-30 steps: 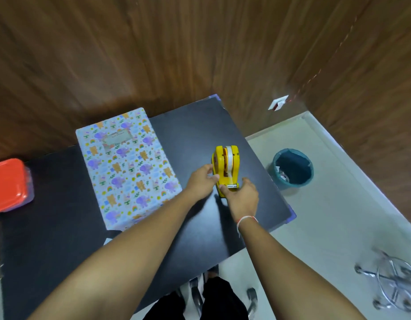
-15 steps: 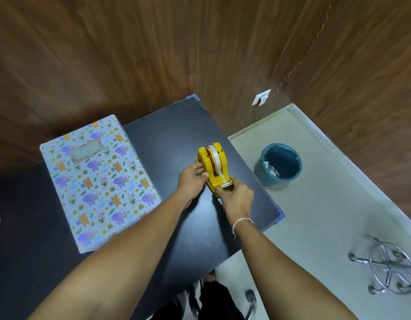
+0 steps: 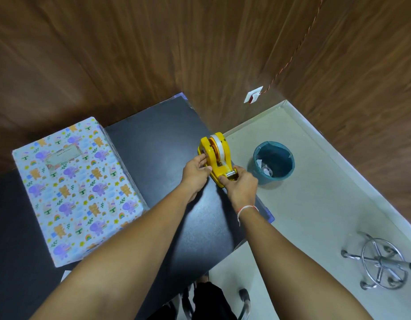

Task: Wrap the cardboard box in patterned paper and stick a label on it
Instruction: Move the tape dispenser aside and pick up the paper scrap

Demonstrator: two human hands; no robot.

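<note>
Gripping the yellow tape dispenser [image 3: 215,158] near the table's [image 3: 158,135] right edge, both hands' fingers clamp it.

Both arms reach forward, left hand [image 3: 195,172] and right hand [image 3: 241,184] curled, gripping.

Desk [image 3: 153,135]: a black top is seen, set against the wooden wall, its right corners edged in purple.
Wrapped box [image 3: 77,188]: laid flat on the left part of the desk, covered in animal-patterned paper, with a label [image 3: 62,156] stuck near its far end.
Tape dispenser [image 3: 217,158]: yellow, placed at the desk's right edge, well apart from the box.
Paper scrap [image 3: 66,274]: a small white piece is seen near the box's near corner.
</note>
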